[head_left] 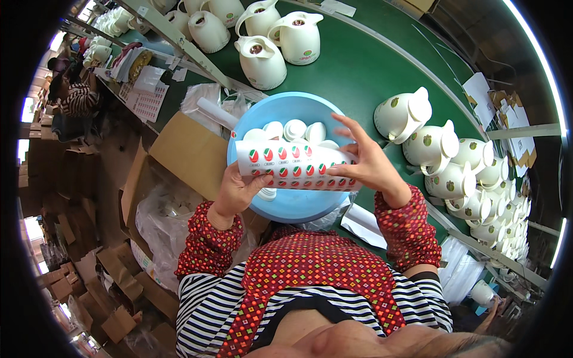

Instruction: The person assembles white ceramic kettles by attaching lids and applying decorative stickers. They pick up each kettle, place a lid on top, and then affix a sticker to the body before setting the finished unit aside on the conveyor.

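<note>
A white sheet of round red-and-green stickers (pixel 289 167), curled along its length, is held in front of me. Its left end is gripped by my left hand (pixel 234 192), thumb across the front. At the right end is my right hand (pixel 371 162), its fingers apart and stretched out, the thumb touching the sheet's face. A gap in the upper sticker row shows beside that thumb. Below the sheet stands a light blue basin (pixel 280 104) with several white round plastic lids (pixel 295 129) in it. The sheet hides part of the basin's inside.
White jugs (pixel 300 39) stand on the green conveyor (pixel 352 65) at the far side. More jugs (pixel 427 148) lie along the right. An open cardboard box (pixel 188 156) with plastic bags is at the left. Folded white paper (pixel 364 225) lies right of the basin.
</note>
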Motion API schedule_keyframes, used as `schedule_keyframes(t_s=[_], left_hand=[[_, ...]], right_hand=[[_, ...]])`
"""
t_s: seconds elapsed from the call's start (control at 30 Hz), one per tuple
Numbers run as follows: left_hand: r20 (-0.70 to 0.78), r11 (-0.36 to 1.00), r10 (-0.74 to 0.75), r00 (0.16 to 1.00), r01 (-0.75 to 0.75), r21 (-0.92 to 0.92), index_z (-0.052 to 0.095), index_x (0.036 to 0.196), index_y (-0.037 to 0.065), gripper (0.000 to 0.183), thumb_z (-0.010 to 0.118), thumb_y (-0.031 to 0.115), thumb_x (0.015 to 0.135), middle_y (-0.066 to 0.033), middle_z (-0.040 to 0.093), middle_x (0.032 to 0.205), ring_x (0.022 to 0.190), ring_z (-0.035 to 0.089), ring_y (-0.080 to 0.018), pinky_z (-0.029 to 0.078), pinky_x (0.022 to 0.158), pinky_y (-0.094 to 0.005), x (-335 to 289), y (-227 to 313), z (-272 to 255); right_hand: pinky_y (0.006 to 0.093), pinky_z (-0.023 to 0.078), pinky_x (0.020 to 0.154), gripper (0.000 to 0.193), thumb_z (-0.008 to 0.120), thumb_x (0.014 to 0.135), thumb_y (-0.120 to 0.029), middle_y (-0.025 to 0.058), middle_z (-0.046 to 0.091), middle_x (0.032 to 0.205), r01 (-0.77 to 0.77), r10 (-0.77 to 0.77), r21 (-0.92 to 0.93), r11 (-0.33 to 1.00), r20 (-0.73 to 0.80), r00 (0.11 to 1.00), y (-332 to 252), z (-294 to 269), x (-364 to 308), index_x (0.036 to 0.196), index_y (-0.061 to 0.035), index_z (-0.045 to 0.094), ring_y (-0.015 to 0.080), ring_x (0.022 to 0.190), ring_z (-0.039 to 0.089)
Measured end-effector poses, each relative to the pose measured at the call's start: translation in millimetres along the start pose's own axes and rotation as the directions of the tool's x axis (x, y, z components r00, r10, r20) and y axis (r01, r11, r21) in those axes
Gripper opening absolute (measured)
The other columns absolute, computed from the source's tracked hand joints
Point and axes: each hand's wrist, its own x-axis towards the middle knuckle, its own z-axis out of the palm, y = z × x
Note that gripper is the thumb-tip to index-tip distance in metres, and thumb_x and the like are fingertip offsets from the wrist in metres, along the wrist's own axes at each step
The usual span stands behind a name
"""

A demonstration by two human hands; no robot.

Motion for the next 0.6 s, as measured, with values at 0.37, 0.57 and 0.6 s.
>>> schedule_keyframes(t_s=[0.37,0.57,0.6], left_hand=[[-0.024,0.970,0.129,0.991,-0.121,0.210,0.040,0.153,-0.001,0.071,0.075,-0.002,0.090,-0.0154,0.052,0.149,0.131,0.059,-0.0239,0.054,0.105,-0.0366,-3,37,51],[0.000,0.806,0.297,0.955,-0.250,0.536,0.060,0.136,0.001,0.057,0.084,0.005,0.084,-0.0125,0.066,0.128,0.115,0.066,-0.0197,0.057,0.091,-0.0294,4,56,57],[0.119,0.725,0.283,0.952,-0.293,0.623,0.065,0.129,0.001,0.049,0.084,0.005,0.084,-0.0114,0.069,0.121,0.109,0.067,-0.0174,0.056,0.086,-0.0271,8,59,49]], right_hand=[[0.0385,0.057,0.075,0.036,0.081,0.083,-0.015,0.0142,0.074,0.097,0.415,-0.440,-0.444,0.794,0.052,0.897,-3,12,-31,0.118,-0.0087,0.072,0.0327,0.085,0.072],[0.0386,0.058,0.067,0.020,0.079,0.084,-0.010,0.0158,0.074,0.089,0.384,-0.392,-0.315,0.868,0.042,0.919,-1,13,-37,0.103,-0.0035,0.076,0.0332,0.077,0.073],[0.0386,0.058,0.067,0.021,0.079,0.084,-0.010,0.0156,0.075,0.090,0.357,-0.354,-0.310,0.881,0.068,0.933,-3,13,-38,0.104,-0.0042,0.076,0.0332,0.077,0.073]])
